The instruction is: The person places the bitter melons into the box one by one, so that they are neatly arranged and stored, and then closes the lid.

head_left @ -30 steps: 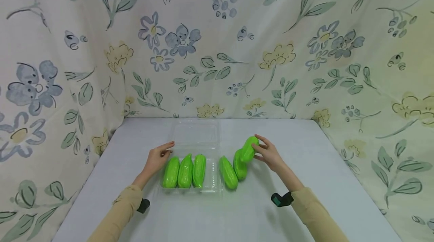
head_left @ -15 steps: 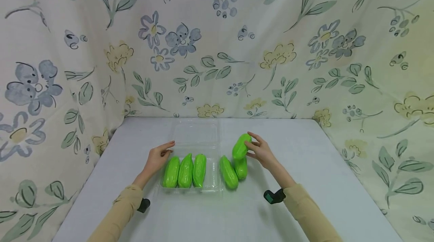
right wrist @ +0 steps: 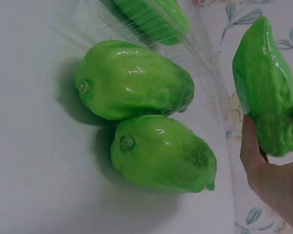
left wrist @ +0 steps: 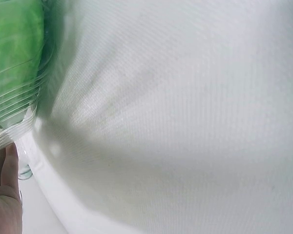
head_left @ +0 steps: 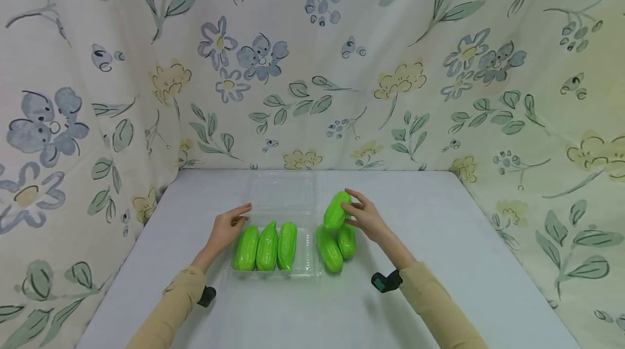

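Note:
A glossy green papaya (head_left: pixel 337 211) is held up between the thumb and fingers of my right hand (head_left: pixel 365 217), tilted; the right wrist view shows this papaya (right wrist: pixel 264 87) with its pointed end up. Below it, two more papayas (head_left: pixel 329 251) (right wrist: pixel 168 153) lie side by side on the table. My left hand (head_left: pixel 228 228) is at the back left corner of a clear plastic clamshell box (head_left: pixel 306 254). In the left wrist view its straight fingers (left wrist: pixel 10 170) touch the box's ribbed wall (left wrist: pixel 19 105). Three papayas (head_left: pixel 266 248) lie in a row inside the box.
The box's clear lid (head_left: pixel 280 190) lies folded back behind it. Inside the box, bare space shows right of the row. A white table (head_left: pixel 415 202) carries everything. A floral curtain (head_left: pixel 312 67) hangs behind and at both sides. A dark device (head_left: pixel 386 281) sits at each wrist.
My right hand has carried its papaya leftward, from above the rightmost loose papaya to above and behind the left one. The left hand and the box have stayed put.

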